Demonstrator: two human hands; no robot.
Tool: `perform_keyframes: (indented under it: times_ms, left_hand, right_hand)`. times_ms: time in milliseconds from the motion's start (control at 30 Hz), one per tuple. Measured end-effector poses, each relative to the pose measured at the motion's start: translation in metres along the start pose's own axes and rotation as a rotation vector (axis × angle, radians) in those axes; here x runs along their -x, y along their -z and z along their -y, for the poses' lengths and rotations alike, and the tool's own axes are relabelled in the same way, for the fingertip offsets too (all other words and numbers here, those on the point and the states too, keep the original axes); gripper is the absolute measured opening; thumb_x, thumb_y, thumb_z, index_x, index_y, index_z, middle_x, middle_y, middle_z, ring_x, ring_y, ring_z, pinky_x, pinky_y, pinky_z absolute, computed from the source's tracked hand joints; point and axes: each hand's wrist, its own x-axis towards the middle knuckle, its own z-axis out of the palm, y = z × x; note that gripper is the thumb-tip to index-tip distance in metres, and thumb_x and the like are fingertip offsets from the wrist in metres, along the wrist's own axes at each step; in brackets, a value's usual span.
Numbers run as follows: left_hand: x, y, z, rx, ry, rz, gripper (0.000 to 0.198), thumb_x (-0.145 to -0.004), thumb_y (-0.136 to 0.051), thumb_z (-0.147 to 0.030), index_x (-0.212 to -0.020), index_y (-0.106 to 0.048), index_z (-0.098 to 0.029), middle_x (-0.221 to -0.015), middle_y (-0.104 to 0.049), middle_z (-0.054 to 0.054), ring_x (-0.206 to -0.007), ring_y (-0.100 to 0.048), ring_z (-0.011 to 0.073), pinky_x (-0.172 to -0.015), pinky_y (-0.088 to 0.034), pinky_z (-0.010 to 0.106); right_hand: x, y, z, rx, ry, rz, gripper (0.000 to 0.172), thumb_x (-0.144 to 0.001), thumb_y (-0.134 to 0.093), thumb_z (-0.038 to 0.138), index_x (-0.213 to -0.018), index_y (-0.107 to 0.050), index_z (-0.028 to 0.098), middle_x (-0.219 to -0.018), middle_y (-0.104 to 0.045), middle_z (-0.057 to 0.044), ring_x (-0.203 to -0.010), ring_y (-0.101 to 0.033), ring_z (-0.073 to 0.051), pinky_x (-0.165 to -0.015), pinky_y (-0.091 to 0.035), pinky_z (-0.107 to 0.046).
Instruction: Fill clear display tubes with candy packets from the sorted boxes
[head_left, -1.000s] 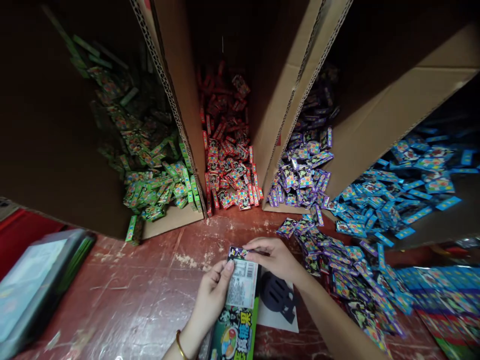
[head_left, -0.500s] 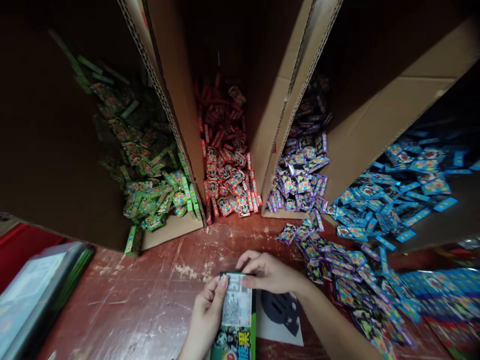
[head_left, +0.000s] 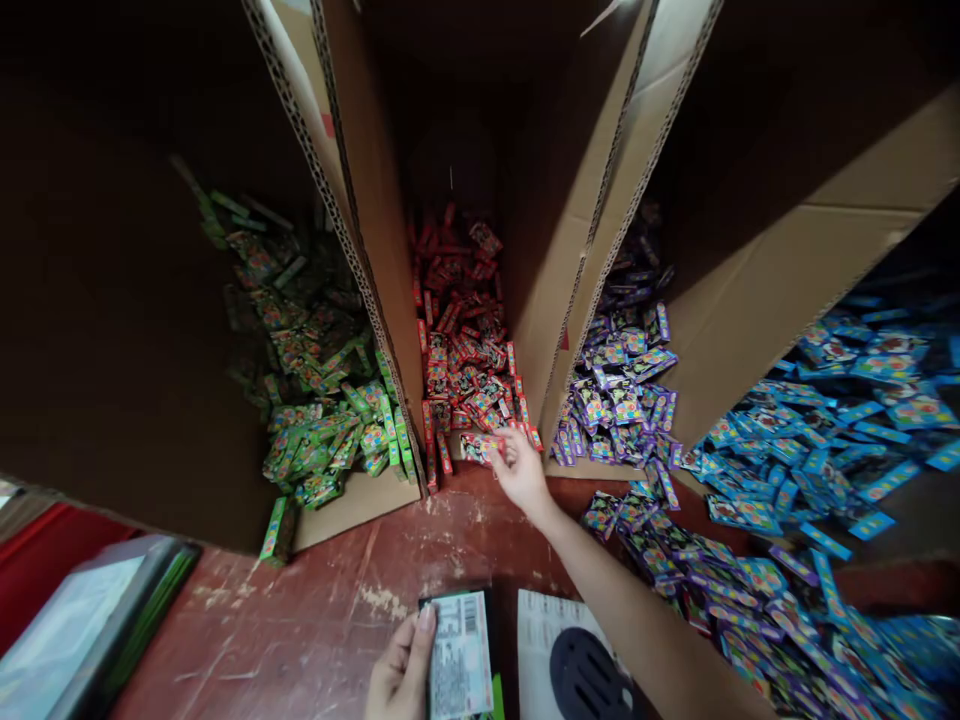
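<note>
My right hand (head_left: 519, 468) reaches forward to the mouth of the middle cardboard box (head_left: 382, 270), its fingers closed on a red packet (head_left: 480, 447) at the front of the pile of red packets (head_left: 465, 350). My left hand (head_left: 399, 670) stays near the bottom edge and holds a green display box (head_left: 459, 655) with a white barcode label on its top. Only the thumb and part of the fingers of that hand show.
Cardboard boxes lie open on their sides on a worn red table (head_left: 322, 600): green packets (head_left: 315, 400) on the left, purple packets (head_left: 622, 400) and blue packets (head_left: 810, 440) on the right, spilling onto the table. A white sheet with a black object (head_left: 574, 660) lies beside the display box. A dark tray (head_left: 82, 630) sits at the left.
My right hand left the top of the display box and stretched forward to the red packets. The view tilted down and the display box slid toward the bottom edge.
</note>
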Motion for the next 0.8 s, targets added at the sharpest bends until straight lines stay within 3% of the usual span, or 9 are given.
perform_keyframes:
  times_ms: [67,200,300,467,667,800]
  left_hand:
    - [-0.001,-0.001,0.0,-0.029,-0.034,0.005,0.04,-0.063,-0.069,-0.056,-0.075,-0.067,-0.018,-0.065,-0.07,0.002,-0.065,-0.064,0.0215,-0.059,-0.049,0.026]
    - [-0.004,-0.009,0.003,-0.086,-0.072,0.138,0.039,-0.07,-0.064,-0.054,-0.079,-0.066,-0.016,-0.069,-0.07,0.003,-0.065,-0.063,0.02,-0.055,-0.047,0.024]
    - [-0.002,-0.011,0.007,-0.084,-0.104,0.187,0.036,-0.075,-0.061,-0.05,-0.083,-0.066,-0.016,-0.07,-0.069,0.003,-0.065,-0.062,0.0187,-0.056,-0.046,0.023]
    - [0.006,-0.01,0.013,-0.068,-0.09,0.204,0.033,-0.079,-0.058,-0.047,-0.087,-0.065,-0.015,-0.07,-0.069,0.002,-0.064,-0.061,0.0177,-0.059,-0.046,0.024]
    - [0.014,-0.015,0.013,-0.114,-0.114,0.254,0.029,-0.081,-0.057,-0.043,-0.089,-0.065,-0.015,-0.073,-0.069,0.002,-0.063,-0.059,0.0155,-0.06,-0.045,0.022]
    - [0.017,-0.015,0.012,-0.092,-0.107,0.267,0.03,-0.082,-0.056,-0.043,-0.092,-0.064,-0.016,-0.075,-0.069,0.002,-0.064,-0.06,0.0158,-0.061,-0.046,0.023]
  right_hand:
    - [0.022,0.017,0.006,-0.219,-0.066,-0.004,0.035,-0.089,-0.043,0.023,-0.123,-0.048,0.016,-0.097,-0.066,-0.009,-0.08,-0.063,-0.017,-0.068,-0.055,-0.032]
    - [0.067,0.028,0.029,-0.736,-0.298,-0.005,0.022,-0.074,-0.067,0.033,-0.09,-0.068,0.018,-0.083,-0.07,-0.005,-0.074,-0.064,-0.016,-0.065,-0.054,-0.028]
    - [0.091,0.026,0.039,-0.692,-0.348,0.046,0.02,-0.068,-0.072,0.034,-0.081,-0.07,0.019,-0.075,-0.069,-0.003,-0.068,-0.063,-0.016,-0.064,-0.053,-0.028]
    - [0.113,0.036,0.034,-0.633,-0.298,0.225,0.017,-0.072,-0.068,0.033,-0.083,-0.071,0.021,-0.077,-0.067,-0.002,-0.069,-0.063,-0.015,-0.064,-0.052,-0.026]
    - [0.104,0.063,0.038,-0.56,-0.253,0.205,0.012,-0.073,-0.068,0.029,-0.081,-0.072,0.02,-0.077,-0.063,-0.002,-0.07,-0.061,-0.015,-0.064,-0.049,-0.025]
    - [0.097,0.07,0.047,-0.458,-0.207,0.347,0.013,-0.073,-0.068,0.029,-0.081,-0.074,0.021,-0.074,-0.062,-0.003,-0.069,-0.06,-0.015,-0.062,-0.047,-0.025]
